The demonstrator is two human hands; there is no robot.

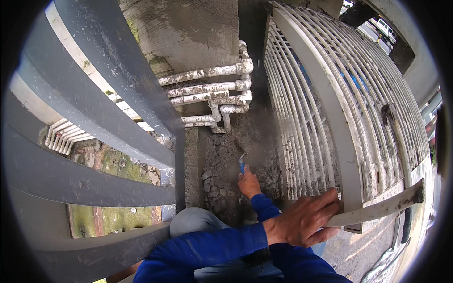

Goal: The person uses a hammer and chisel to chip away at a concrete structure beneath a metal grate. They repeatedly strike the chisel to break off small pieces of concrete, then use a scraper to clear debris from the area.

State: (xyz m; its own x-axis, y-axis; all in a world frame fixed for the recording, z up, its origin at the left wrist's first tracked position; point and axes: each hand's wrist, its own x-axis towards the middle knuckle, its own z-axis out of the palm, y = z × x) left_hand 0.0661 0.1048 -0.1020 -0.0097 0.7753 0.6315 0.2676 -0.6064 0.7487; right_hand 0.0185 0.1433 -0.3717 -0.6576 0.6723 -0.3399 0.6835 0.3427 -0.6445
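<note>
One blue-handled tool, low over rough, broken ground, between white pipes and barred panel; our right hand has its fingers closed round the handle, working end indistinct. Our left hand, fingers bent at a pale curved bar; exact grip, we cannot tell. Advisable, we judge: short strokes, steady wrist, pipes spared. Lettering: none legible to us.

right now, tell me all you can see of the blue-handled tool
The blue-handled tool is held in the right grip, which covers part of its handle. A thin, bent, metallic-looking neck runs on from there, pointing forward over grey rubble. Its working end is too blurred to make out.
</note>
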